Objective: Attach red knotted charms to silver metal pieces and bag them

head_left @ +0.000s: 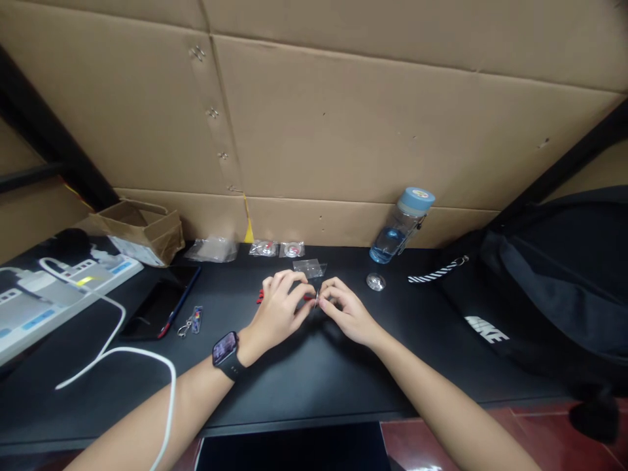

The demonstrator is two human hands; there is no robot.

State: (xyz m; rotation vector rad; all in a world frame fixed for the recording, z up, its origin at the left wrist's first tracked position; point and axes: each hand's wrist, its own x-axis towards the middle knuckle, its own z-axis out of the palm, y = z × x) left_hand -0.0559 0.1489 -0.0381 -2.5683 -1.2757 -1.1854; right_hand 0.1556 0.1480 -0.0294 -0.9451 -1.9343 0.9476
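My left hand (282, 307), with a black smartwatch (226, 350) on its wrist, and my right hand (349, 311) meet over the middle of the black table. Between their fingertips a small thin disc (316, 299) is pinched, seen nearly edge-on; its kind is too small to make out. Some red pieces (260, 297) show beside my left hand, partly covered by it. Just beyond the fingers lies a clear plastic piece (310, 267). To the right of my right hand rests a round, shiny clear disc (375, 282).
Two bagged round parts (277, 249) and clear plastic bags (213, 249) lie along the cardboard wall (353, 144). A water bottle (400, 226) leans there. Left are a cardboard box (142, 232), tablet (161, 304), keychain (191, 322), power strips (63, 288) and white cable (142, 351). A black bag (549, 281) sits right.
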